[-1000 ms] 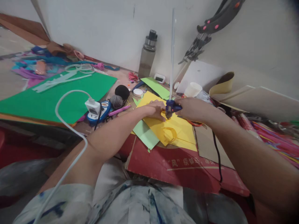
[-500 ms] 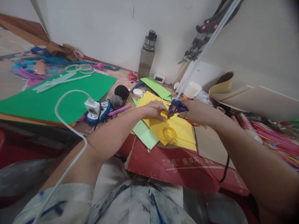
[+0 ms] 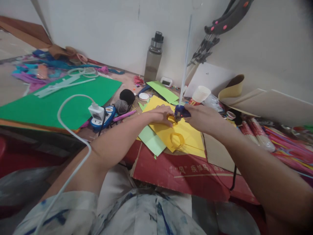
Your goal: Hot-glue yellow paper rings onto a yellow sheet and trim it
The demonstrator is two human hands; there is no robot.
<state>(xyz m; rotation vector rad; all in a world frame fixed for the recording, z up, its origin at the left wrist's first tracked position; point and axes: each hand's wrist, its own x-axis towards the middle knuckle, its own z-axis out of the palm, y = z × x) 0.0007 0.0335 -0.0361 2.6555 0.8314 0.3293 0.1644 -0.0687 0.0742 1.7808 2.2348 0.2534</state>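
My right hand (image 3: 197,116) is closed round a blue glue gun (image 3: 179,112), with a long clear glue stick (image 3: 186,58) standing up out of it. The gun's nozzle points down beside the fingers of my left hand (image 3: 163,114). Those fingers are closed on a small yellow paper strip (image 3: 171,118), partly hidden by the hand. Under both hands lie yellow sheets (image 3: 193,137), and a yellow paper ring (image 3: 177,141) rests on them nearer to me. Pale green paper (image 3: 151,140) sticks out beneath the yellow.
Green sheets (image 3: 102,94) lie at the left, beside a blue power socket (image 3: 107,116) with a white cable. A bottle (image 3: 153,58) stands by the wall. Paper cups (image 3: 201,94) and coloured pipe cleaners (image 3: 288,147) are at the right. Red cardboard (image 3: 156,173) lines the front edge.
My right hand and the glue gun have moved slightly left, closer to my left hand. The glue stick has swung more upright. My left hand has hardly moved.
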